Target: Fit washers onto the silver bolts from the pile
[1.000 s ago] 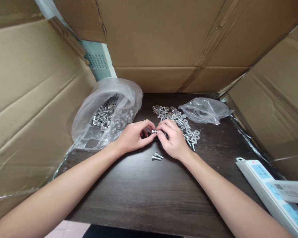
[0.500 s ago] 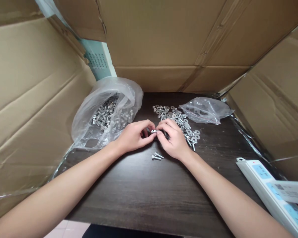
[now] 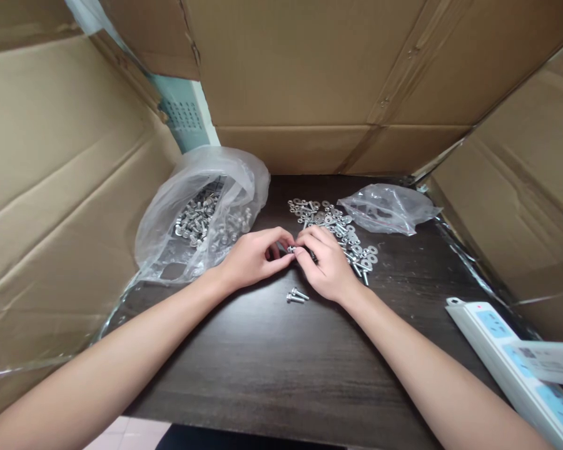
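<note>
A small, shiny, silver metal fastener (image 3: pixel 291 249) sits between the fingertips of the two hands, above the middle of the dark brown wood-grain table (image 3: pixel 263 375). Only a short, bright, ridged part of it shows; the fingers cover the rest, so its full length and shape cannot be told. The left hand (image 3: pixel 253 259) curves in with its thumb and forefinger brought together at the fastener, leaving a rounded gap behind the tips. The right hand (image 3: pixel 324 265) pinches it between thumb and bent fingers from the other side.

Just below the hands, two silver hex-head bolts (image 3: pixel 296 299) lie on their sides close together, their heads toward the left and their shanks toward the right. Beyond and beside the right hand spreads a loose pile of silver bolts, nuts and flat round washers (image 3: pixel 349 234), with a crumpled clear plastic bag (image 3: pixel 389 209) behind it to the right. Near the left hand, a larger cloudy plastic bag (image 3: pixel 251 172) stands open, holding many silver bolts (image 3: pixel 197 219). A white power strip with pale blue socket panels (image 3: pixel 492 350) lies at the right, its small red light lit.
</note>
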`<act>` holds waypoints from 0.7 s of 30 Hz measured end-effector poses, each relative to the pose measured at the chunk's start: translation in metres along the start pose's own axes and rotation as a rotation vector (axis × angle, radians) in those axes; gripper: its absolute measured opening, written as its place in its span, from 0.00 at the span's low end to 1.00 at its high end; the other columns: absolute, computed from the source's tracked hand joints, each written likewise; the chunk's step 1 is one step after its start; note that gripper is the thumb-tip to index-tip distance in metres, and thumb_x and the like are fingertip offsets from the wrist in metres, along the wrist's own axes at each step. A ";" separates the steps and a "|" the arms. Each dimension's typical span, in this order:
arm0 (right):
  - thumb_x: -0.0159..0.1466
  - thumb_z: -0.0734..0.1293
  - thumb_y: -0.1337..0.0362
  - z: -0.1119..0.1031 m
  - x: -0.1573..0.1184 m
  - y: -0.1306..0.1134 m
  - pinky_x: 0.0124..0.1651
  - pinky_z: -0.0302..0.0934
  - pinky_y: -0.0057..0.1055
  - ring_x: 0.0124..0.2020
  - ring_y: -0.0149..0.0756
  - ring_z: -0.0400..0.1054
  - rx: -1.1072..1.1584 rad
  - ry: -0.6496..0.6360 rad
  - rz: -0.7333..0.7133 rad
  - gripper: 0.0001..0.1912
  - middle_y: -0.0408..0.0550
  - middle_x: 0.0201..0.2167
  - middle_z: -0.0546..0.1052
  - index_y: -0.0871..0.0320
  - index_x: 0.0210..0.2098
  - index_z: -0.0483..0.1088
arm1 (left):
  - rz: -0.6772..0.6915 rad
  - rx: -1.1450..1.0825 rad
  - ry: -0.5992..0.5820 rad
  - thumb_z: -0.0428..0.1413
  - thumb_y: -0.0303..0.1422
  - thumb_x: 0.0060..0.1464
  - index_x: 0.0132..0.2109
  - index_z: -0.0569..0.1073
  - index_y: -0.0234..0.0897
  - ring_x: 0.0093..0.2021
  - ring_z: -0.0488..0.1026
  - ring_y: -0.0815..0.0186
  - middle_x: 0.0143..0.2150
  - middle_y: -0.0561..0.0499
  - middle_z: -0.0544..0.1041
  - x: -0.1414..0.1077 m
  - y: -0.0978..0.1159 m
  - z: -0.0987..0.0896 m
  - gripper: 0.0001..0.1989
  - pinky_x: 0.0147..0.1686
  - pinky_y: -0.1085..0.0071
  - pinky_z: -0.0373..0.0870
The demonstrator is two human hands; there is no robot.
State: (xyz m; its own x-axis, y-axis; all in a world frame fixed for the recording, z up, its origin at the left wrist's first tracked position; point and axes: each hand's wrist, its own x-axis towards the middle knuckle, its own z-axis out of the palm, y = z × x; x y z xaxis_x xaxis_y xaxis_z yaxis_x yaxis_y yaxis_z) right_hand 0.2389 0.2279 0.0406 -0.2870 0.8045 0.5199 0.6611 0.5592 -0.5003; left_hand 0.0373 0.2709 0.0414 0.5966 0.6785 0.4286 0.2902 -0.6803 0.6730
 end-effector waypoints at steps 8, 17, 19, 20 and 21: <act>0.71 0.61 0.66 0.000 -0.001 0.000 0.50 0.61 0.45 0.43 0.43 0.66 0.000 -0.014 0.014 0.07 0.51 0.40 0.74 0.58 0.37 0.69 | 0.016 0.006 0.017 0.61 0.34 0.62 0.46 0.75 0.36 0.29 0.75 0.75 0.38 0.54 0.80 0.000 0.000 0.000 0.08 0.30 0.79 0.70; 0.70 0.61 0.67 -0.001 0.000 -0.001 0.51 0.63 0.45 0.45 0.44 0.67 0.016 0.000 0.007 0.04 0.52 0.42 0.73 0.56 0.39 0.68 | 0.002 0.005 0.008 0.61 0.35 0.63 0.47 0.75 0.36 0.29 0.76 0.73 0.37 0.53 0.80 0.000 0.001 0.000 0.09 0.31 0.78 0.71; 0.70 0.61 0.67 -0.001 0.000 -0.001 0.51 0.62 0.45 0.45 0.43 0.67 0.014 0.000 0.012 0.05 0.52 0.41 0.73 0.56 0.38 0.67 | 0.001 0.003 0.003 0.61 0.35 0.63 0.47 0.75 0.36 0.30 0.76 0.73 0.38 0.53 0.80 0.000 0.002 0.000 0.09 0.31 0.77 0.71; 0.70 0.61 0.67 -0.001 0.000 -0.001 0.50 0.62 0.45 0.45 0.43 0.67 0.012 -0.003 0.014 0.06 0.52 0.41 0.73 0.56 0.37 0.67 | 0.001 0.004 0.002 0.61 0.35 0.63 0.47 0.75 0.36 0.30 0.76 0.73 0.38 0.53 0.80 0.000 0.002 0.000 0.09 0.31 0.77 0.71; 0.71 0.60 0.67 -0.001 0.000 0.000 0.50 0.62 0.45 0.44 0.43 0.67 0.011 -0.009 0.016 0.06 0.52 0.41 0.73 0.56 0.37 0.67 | 0.000 0.006 0.000 0.61 0.35 0.63 0.47 0.75 0.36 0.30 0.76 0.73 0.38 0.53 0.80 0.000 0.002 0.000 0.09 0.31 0.77 0.71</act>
State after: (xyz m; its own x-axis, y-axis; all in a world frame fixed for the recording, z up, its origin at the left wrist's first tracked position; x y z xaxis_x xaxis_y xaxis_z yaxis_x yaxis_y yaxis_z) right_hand 0.2391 0.2277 0.0416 -0.2821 0.8152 0.5057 0.6584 0.5480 -0.5160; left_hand 0.0375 0.2696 0.0425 0.5968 0.6783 0.4287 0.2942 -0.6820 0.6695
